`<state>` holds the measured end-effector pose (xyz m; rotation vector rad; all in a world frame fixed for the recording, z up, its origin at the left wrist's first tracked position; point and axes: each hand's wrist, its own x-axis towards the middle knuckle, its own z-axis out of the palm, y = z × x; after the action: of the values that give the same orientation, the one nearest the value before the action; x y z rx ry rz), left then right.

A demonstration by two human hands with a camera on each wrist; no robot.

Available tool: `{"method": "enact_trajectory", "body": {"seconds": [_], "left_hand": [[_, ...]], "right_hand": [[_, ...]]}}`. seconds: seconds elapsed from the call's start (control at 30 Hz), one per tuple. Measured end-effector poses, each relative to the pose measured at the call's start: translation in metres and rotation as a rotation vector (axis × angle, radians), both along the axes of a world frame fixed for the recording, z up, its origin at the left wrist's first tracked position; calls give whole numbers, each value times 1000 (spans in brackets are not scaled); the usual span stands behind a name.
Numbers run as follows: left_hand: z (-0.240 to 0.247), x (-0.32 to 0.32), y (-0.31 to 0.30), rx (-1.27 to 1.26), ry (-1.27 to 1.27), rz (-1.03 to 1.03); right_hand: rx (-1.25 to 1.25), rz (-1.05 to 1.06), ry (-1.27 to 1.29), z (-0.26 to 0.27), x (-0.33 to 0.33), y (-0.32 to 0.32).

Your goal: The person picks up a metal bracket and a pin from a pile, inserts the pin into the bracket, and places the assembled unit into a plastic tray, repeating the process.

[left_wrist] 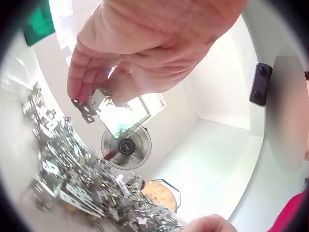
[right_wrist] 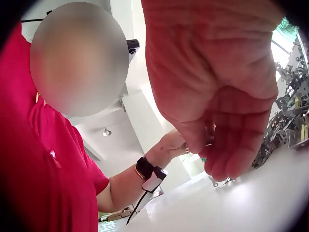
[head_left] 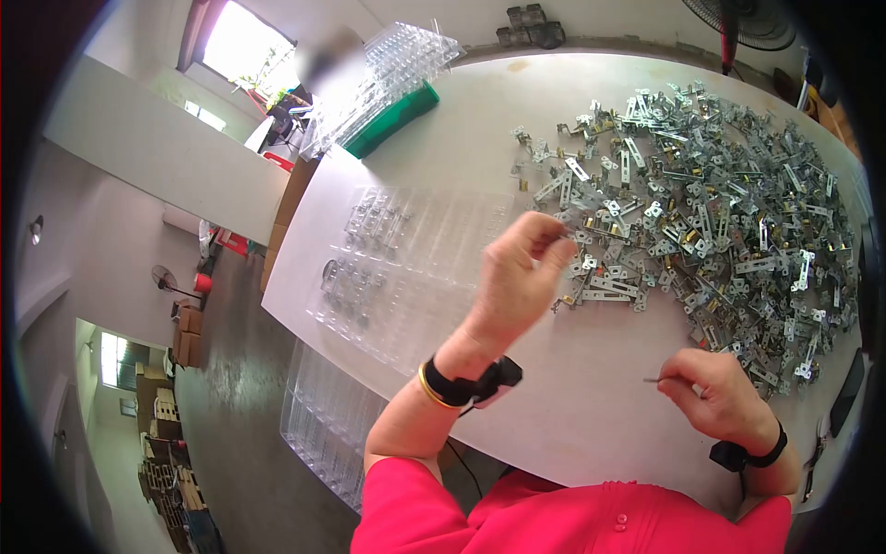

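Note:
My left hand [head_left: 517, 282] is raised over the middle of the table, left of a big pile of metal brackets [head_left: 701, 212]. Between its thumb and fingers it pinches a small metal bracket [left_wrist: 96, 102] with holes in its ends, seen best in the left wrist view. Nearer my body, below the pile, my right hand [head_left: 715, 392] pinches a thin, dark metal piece [head_left: 652, 379] that pokes out past the fingertips. Most of that piece is hidden by the curled fingers in the right wrist view.
Clear plastic trays [head_left: 434, 231] lie on the table [head_left: 572, 369] to the left, some cells holding parts. Another clear tray [head_left: 323, 415] sits lower, beyond the table edge. At the back left stand a green bin [head_left: 392, 120] and stacked clear trays [head_left: 397, 65]. Pliers [head_left: 816, 448] lie far right.

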<state>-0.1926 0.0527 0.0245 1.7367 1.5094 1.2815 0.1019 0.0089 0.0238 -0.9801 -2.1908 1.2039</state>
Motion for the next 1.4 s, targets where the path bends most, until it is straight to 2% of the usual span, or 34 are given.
{"method": "enact_trajectory", "body": {"seconds": [0.17,0.23,0.3,0.4,0.47,0.5,0.57,0.8,1.23,1.4], "left_hand": [[3,-67,9,-104,80,208],[4,-96,7,-37,143,291],[6,-130,-2,20,440,432],[7,-179,-22,12,559,520],[9,-204,-38,-130,652,628],[12,-210,-46,-132,655,628],[14,-220,-60,-296,663,705],[-3,-238,-86,-502,720,707],[-20,-239,-82,-570,857,672],[-26,-242,-83,-666,878,646]], "right_hand": [[-19,177,-97,-6,-2,-2],[-23,196,-120,-6,-2,-1],[-29,214,-143,-8,-2,0],[-41,231,-144,-14,-1,2],[-46,277,-139,-20,-1,2],[-49,278,-137,-22,-1,3],[-103,342,-184,-25,-1,4],[-155,415,-225,-26,-3,4],[-152,452,-287,-30,-6,8],[-152,448,-292,-31,-8,7]]}}
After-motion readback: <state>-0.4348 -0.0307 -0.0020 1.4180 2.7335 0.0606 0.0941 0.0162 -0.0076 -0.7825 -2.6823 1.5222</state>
